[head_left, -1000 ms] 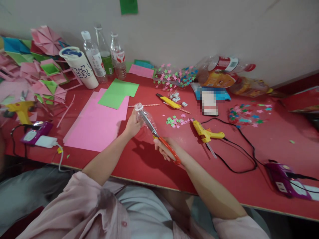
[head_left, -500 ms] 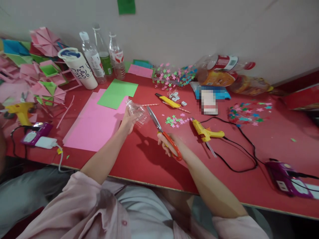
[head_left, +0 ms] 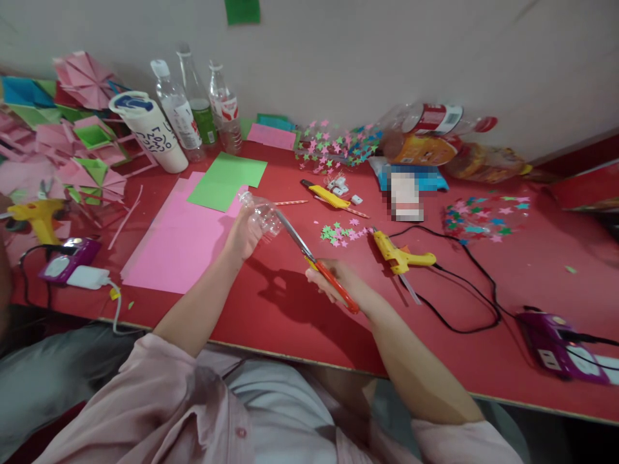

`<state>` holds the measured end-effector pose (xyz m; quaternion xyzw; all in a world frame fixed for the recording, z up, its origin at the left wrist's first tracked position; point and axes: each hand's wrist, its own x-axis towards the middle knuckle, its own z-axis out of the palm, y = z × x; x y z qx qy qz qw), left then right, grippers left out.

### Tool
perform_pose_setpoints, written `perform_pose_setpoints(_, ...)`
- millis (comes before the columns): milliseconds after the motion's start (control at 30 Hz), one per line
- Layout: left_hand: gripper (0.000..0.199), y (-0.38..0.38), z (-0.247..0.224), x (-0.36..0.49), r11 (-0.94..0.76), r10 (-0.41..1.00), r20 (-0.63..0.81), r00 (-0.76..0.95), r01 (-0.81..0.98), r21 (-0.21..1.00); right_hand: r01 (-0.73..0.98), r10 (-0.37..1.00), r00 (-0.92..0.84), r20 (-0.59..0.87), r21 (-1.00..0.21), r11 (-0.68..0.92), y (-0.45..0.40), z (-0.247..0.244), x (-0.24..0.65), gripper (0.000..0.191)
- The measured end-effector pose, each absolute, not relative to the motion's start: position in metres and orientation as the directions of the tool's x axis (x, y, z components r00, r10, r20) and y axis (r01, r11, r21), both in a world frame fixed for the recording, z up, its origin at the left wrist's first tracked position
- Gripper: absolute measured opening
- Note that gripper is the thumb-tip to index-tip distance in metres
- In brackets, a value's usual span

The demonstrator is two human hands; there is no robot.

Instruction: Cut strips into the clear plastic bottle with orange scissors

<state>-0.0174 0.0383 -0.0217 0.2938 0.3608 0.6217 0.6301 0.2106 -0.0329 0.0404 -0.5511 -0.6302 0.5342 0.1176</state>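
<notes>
My left hand (head_left: 244, 233) is closed around a clear plastic bottle top (head_left: 264, 216), its neck tilted up to the left and its wide cut side toward the right. In my right hand (head_left: 333, 278) are scissors (head_left: 333, 283) with red and yellow handles, the fingers wrapped round the grips. Their blades point up-left and reach the right edge of the bottle piece; whether plastic lies between them I cannot tell. Both hands are above the red table (head_left: 290, 335). Pink sheets (head_left: 178, 238) and a green sheet (head_left: 227, 182) lie left of the bottle piece.
A yellow glue gun (head_left: 399, 254) with a black cord lies right of my right hand. Beyond the scissors are paper stars (head_left: 338, 233) and a yellow cutter (head_left: 329, 194). Several bottles and a white tumbler (head_left: 155, 138) stand at the back left; purple power strips (head_left: 556, 345) lie at both sides.
The scissors have turned, and their blades look closer together, nearer the bottle piece. My left hand has shifted slightly left with the bottle piece.
</notes>
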Motion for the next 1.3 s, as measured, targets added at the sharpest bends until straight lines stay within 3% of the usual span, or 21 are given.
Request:
perform_pose_setpoints(267, 0.036, 0.041, -0.017, -0.024, -0.044, 0.975, -0.099, -0.201, -0.603, 0.796, 0.643, 0.775, -0.456, -0.438, -0.764, -0.054, -0.033, 0.056, 0.219, 0.064)
perform_pose_setpoints(767, 0.035, 0.033, -0.012, -0.022, 0.007, 0.999, -0.032, -0.029, -0.608, 0.794, 0.655, 0.795, -0.377, -0.475, -0.744, -0.134, -0.031, 0.041, 0.215, 0.060)
perform_pose_setpoints(867, 0.044, 0.032, -0.015, -0.023, 0.027, 1.000, -0.027, 0.008, -0.580, 0.814, 0.641, 0.800, -0.375, -0.468, -0.754, -0.141, -0.030, 0.040, 0.215, 0.058)
perform_pose_setpoints(1033, 0.050, 0.036, -0.024, -0.022, -0.023, 0.997, -0.016, -0.070, -0.524, 0.851, 0.659, 0.794, -0.355, -0.494, -0.734, -0.162, -0.032, 0.043, 0.215, 0.059)
perform_pose_setpoints(1300, 0.044, 0.034, -0.018, -0.015, -0.018, 0.980, -0.104, -0.171, -0.595, 0.803, 0.642, 0.778, -0.403, -0.482, -0.755, -0.136, -0.034, 0.044, 0.214, 0.061)
